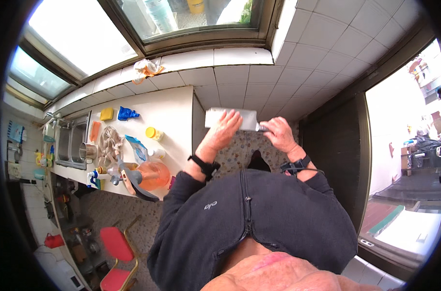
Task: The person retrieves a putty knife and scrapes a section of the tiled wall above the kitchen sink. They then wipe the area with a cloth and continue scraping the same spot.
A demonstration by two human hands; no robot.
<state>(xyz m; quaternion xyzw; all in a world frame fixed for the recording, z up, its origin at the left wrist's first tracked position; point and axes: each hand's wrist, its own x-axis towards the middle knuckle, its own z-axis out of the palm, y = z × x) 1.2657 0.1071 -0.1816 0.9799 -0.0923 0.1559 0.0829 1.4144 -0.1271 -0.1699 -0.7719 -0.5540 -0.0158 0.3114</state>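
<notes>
A wide, pale metal blade with a dark handle, apparently a cleaver point(250, 120), is held in front of my torso, level above the pebbled floor. My left hand point(226, 127) lies across the blade's face, fingers reaching over it; its thumb is hidden. On the right, my right hand point(278, 132) is closed around the handle, partly covering it. Both wrists wear dark bands. The counter point(178, 109) stands left of the blade, bearing a yellow-lidded jar point(154, 133), a white bottle point(156, 153) and a blue-and-white packet point(136, 147).
An orange translucent bottle point(156, 175), grey-beige cloths point(110, 142), a yellow sponge point(106, 114) and a blue crumpled item point(127, 113) lie on the counter. Beyond is a metal sink point(72, 142). A red chair point(117, 244) stands lower left. A dark door frame point(362, 145) borders the right.
</notes>
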